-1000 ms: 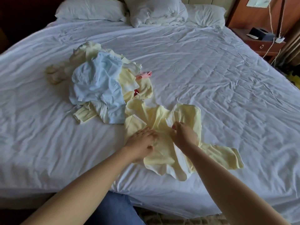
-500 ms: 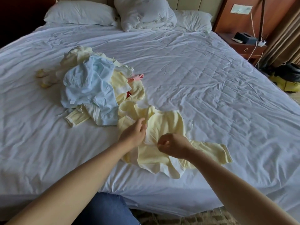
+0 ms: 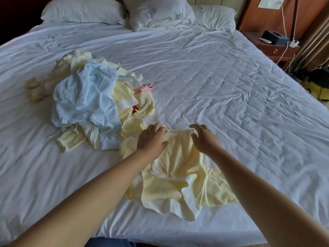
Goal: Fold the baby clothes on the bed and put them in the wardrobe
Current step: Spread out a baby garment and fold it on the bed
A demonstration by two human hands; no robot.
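Though barely begun by the look of it, counted nothing folded and saw no wardrobe. Found a white, rumpled bed (image 3: pixel 213 86) filling the view, pillows (image 3: pixel 83 10) at its far end, a wooden nightstand (image 3: pixel 274 49) far right. Left of centre, noted the unfolded clothes pile (image 3: pixel 83 97); near centre, a yellow garment (image 3: pixel 179 157) spread out, left hand (image 3: pixel 151 139) and right hand (image 3: pixel 204 139) pinching its far edge.
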